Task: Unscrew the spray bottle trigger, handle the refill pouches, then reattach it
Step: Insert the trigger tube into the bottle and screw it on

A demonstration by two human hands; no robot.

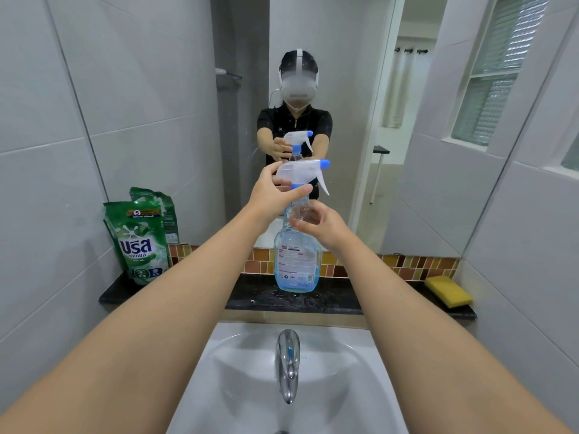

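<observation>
Standing upright on the dark stone surface (pixel 329 303) behind the basin, the clear spray bottle (pixel 296 261) holds only a shallow pool of blue liquid at its base, which suggests why it is being opened for a refill. Both hands work it from opposite sides, and the split looks deliberate. The left hand (pixel 275 191) reaches in at the top, its thumb and fingers curled round the blue collar just under the white trigger head (pixel 302 170), the one part that must turn. The right hand (pixel 316 222) sits lower, its fingers (pixel 299 222) wrapped about the narrow neck and shoulder of the bottle, most likely to keep the body from spinning while the collar is twisted. Leaving the base planted on the stone lets the shelf take the weight, so neither hand has to carry anything.

Whether the trigger head is being loosened or tightened cannot be told from this view; it sits squarely on the neck with no gap showing.

Two green refill pouches (pixel 141 241) lean against the tiled wall at the left end of the surface, well apart from the bottle but within reach of the left arm, and neither hand touches them. A yellow sponge (pixel 449 291) lies at the far right end. The white sink (pixel 250 386) and chrome tap (pixel 288 364) lie directly below, a sensible place for drips to fall.
</observation>
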